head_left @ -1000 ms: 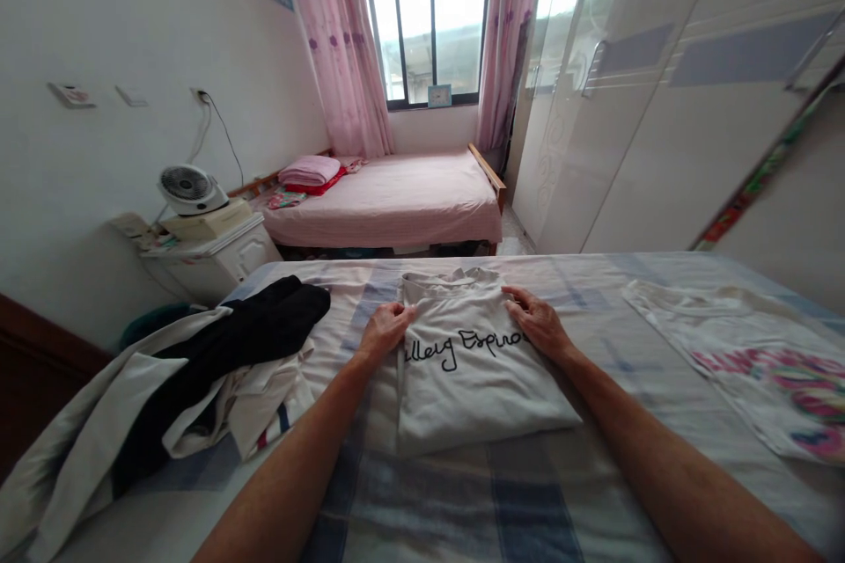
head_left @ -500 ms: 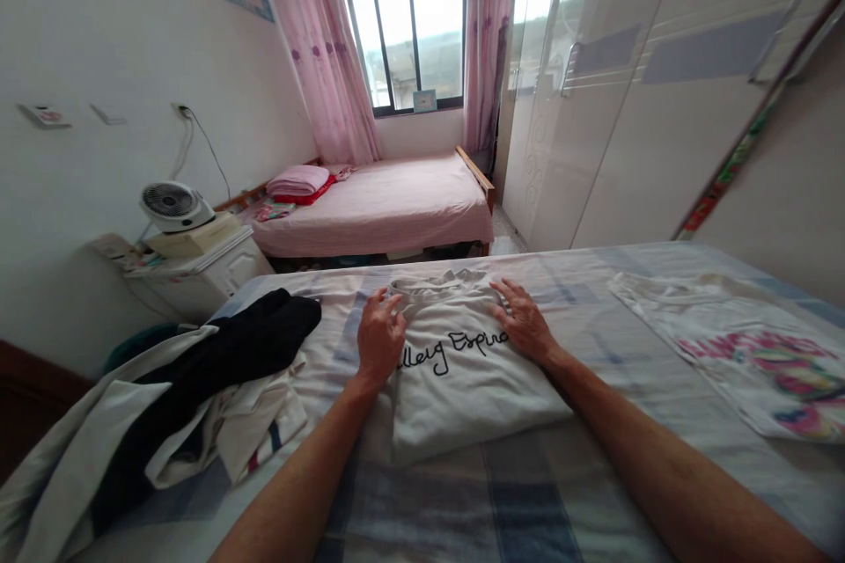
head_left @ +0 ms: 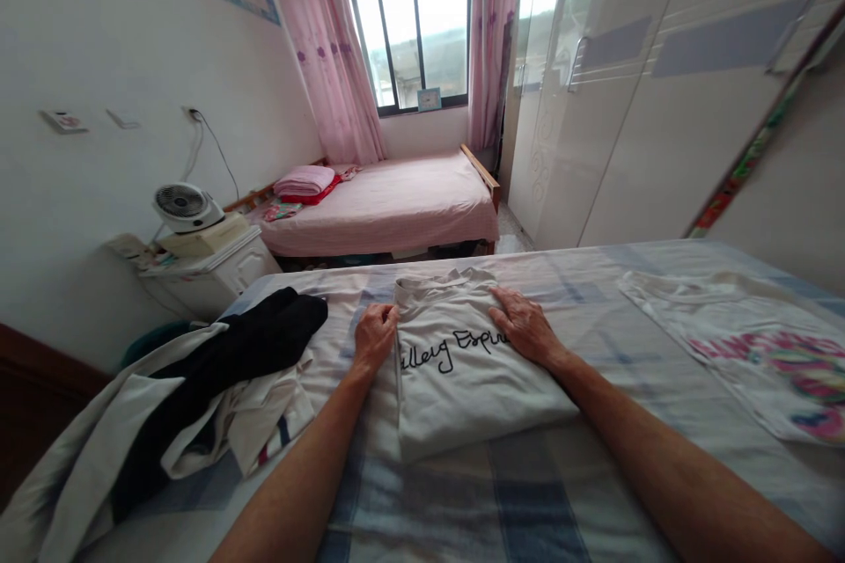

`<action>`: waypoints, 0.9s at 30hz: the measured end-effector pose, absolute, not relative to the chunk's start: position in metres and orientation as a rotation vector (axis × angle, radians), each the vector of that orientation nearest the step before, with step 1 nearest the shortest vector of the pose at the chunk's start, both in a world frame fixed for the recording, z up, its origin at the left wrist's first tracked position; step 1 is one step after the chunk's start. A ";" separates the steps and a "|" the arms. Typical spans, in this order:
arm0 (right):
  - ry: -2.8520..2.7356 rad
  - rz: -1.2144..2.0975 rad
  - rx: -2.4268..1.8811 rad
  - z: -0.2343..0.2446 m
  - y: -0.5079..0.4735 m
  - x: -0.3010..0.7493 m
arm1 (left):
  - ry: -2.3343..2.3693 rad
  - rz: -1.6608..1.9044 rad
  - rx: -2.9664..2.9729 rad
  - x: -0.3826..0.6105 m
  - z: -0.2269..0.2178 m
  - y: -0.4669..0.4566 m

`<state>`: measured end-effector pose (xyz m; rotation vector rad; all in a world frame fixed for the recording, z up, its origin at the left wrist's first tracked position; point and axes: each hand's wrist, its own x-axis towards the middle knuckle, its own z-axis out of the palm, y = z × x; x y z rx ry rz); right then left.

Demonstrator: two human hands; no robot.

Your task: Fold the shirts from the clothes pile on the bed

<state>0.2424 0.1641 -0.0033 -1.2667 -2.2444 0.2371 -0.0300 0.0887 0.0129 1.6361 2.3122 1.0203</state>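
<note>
A folded white T-shirt (head_left: 462, 378) with black handwriting lies in the middle of the checked bed sheet (head_left: 475, 493). My left hand (head_left: 373, 336) rests at the shirt's upper left edge, its fingers curled onto the fabric edge. Over the upper right part of the shirt lies my right hand (head_left: 525, 325), flat, with its fingers stretched out toward the collar. Both forearms reach in from the bottom of the view.
A heap of black and white clothes (head_left: 198, 378) lies at the bed's left. Another white T-shirt with a coloured print (head_left: 745, 343) is spread flat at the right. Beyond stand a nightstand with a fan (head_left: 181, 207), a pink bed (head_left: 389, 202) and a white wardrobe (head_left: 660, 79).
My left hand slid from on top of the shirt's left part back to its left edge and curled there. The right hand stayed flat on the shirt. The view shifted slightly.
</note>
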 end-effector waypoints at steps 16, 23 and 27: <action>-2.215 0.261 -1.236 -0.003 0.163 0.245 | 2.238 1.036 1.446 -0.043 0.021 0.130; -2.211 0.304 -1.235 0.000 0.162 0.244 | 2.413 1.102 1.588 -0.028 0.038 0.115; -2.168 0.355 -1.204 -0.001 0.161 0.246 | 2.043 1.001 2.215 0.014 0.047 0.075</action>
